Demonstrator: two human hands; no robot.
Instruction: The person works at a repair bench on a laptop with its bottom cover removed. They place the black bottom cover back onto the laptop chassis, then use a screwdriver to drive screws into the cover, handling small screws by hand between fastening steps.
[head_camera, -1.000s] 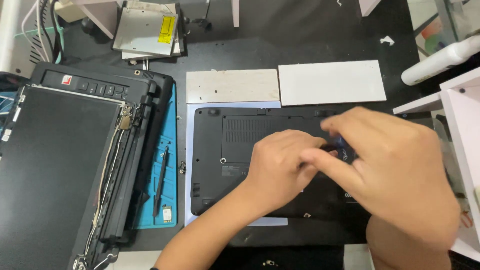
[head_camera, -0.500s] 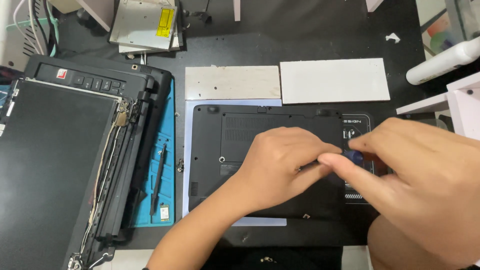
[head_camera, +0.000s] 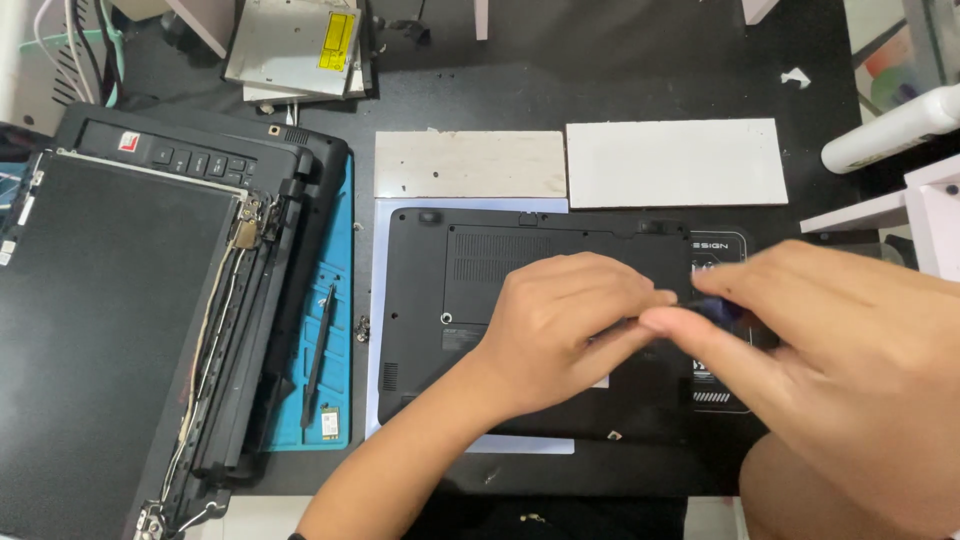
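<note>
Right hand (head_camera: 850, 370) — nearest, large and blurred at the lower right; thumb and forefinger pinched narrow on a small dark tool (head_camera: 715, 305), mostly hidden, kind cannot be told.

Left hand (head_camera: 565, 325) — reaches in from the bottom edge, fingers curled over the laptop base, fingertips meeting the right hand's at the tool; whether it grips anything cannot be told.

Laptop base (head_camera: 470, 290) — black, underside up, centre of the black table (head_camera: 620, 90), lying on a pale sheet (head_camera: 375, 330). A small pale label sits on its underside just left of the left hand; a patch of white print shows at its right edge, partly hidden by the right hand.

Blue mat (head_camera: 340, 250) — left of the base, holding a black spudger (head_camera: 318, 355) and a small green chip card (head_camera: 329, 422) at its near end.

Opened laptop (head_camera: 110, 340) — far left, dark screen panel with loose cable and bare hinge; a small red-and-white sticker (head_camera: 128, 143) at its far corner.

Two flat white slabs — a speckled one (head_camera: 470, 165) and a cleaner one (head_camera: 672, 163) — side by side just beyond the base.

White tube (head_camera: 890, 130) — right edge, tilted.

Optical drive (head_camera: 295, 45) — grey metal, farthest, upper left, with a yellow rectangular label (head_camera: 338, 27) near its right side.
</note>
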